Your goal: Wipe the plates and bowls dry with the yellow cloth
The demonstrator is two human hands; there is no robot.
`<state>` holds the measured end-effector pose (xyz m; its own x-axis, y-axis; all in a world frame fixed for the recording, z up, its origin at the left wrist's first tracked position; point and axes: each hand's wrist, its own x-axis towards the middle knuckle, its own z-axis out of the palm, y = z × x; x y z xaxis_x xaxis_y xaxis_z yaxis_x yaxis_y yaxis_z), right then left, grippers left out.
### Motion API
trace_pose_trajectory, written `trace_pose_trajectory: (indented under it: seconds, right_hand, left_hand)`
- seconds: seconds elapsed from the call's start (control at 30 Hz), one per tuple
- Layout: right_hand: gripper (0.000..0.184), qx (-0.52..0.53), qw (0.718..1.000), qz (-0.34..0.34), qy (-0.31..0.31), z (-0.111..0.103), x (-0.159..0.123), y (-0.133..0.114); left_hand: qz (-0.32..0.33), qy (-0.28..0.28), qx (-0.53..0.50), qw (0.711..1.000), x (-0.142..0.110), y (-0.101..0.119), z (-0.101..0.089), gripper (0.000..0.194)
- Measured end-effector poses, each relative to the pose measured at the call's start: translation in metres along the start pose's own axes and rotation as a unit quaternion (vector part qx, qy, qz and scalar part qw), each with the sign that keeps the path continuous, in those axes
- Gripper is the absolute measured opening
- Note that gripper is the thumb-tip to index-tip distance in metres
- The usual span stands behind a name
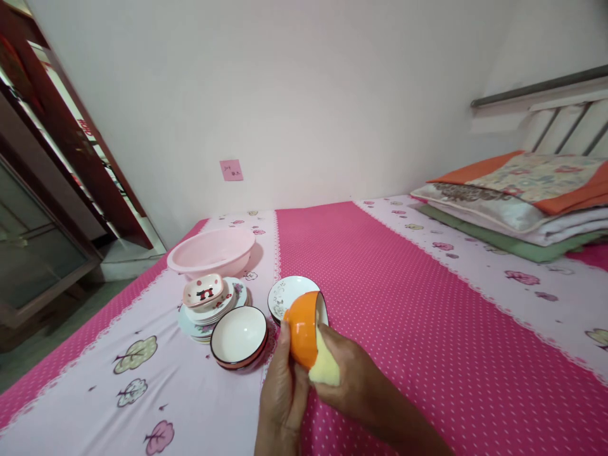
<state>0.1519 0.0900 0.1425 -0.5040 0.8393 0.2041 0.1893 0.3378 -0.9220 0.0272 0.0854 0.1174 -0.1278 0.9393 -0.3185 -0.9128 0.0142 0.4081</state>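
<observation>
My left hand (280, 392) grips a small orange bowl (303, 326), tilted on its side above the bed. My right hand (349, 373) presses a pale yellow sponge (325, 367) against the bowl's outer bottom, fingers closed round it. Just behind the orange bowl lies a white patterned dish (287, 292). To its left sits a white bowl with a dark rim (239, 335) stacked on a red one.
A stack of plates topped by a small spotted dish (205, 292) stands left of the bowls, with a pink plastic basin (211, 250) behind it. All rest on a pink bedsheet (403, 304). Folded blankets and a pillow (522, 196) lie at the right. A dark cabinet (42, 190) stands left.
</observation>
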Motion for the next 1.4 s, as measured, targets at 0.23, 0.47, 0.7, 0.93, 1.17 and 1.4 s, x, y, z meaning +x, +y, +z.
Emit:
trace_pose_trajectory:
  seconds: [0.23,0.47,0.7,0.93,1.17,1.4]
  right_hand:
    - [0.046,0.298,0.953,0.057,-0.009,-0.031,-0.001,0.007]
    - [0.048,0.171,0.985,0.034,0.003,-0.009,-0.005,-0.002]
    - [0.050,0.001,0.999,-0.007,0.036,-0.005,0.000,0.005]
    - [0.050,0.313,0.948,0.060,0.023,-0.029,-0.001,0.006]
    - [0.055,0.181,0.983,0.026,0.007,-0.003,0.000,0.004]
    - [0.059,-0.039,0.999,0.001,0.034,0.001,0.002,0.011]
  left_hand:
    - [0.097,-0.166,0.159,0.968,-0.001,-0.014,-0.009,0.095]
    - [0.073,-0.157,0.065,0.983,0.006,-0.009,-0.023,0.060]
    - [-0.034,-0.060,-0.008,0.998,0.002,-0.009,0.001,0.041]
    - [0.068,-0.184,0.153,0.969,0.001,-0.014,-0.011,0.088]
    - [0.066,-0.121,0.060,0.989,0.003,-0.004,-0.016,0.057]
    - [-0.014,-0.001,-0.014,1.000,-0.002,-0.007,0.009,0.044]
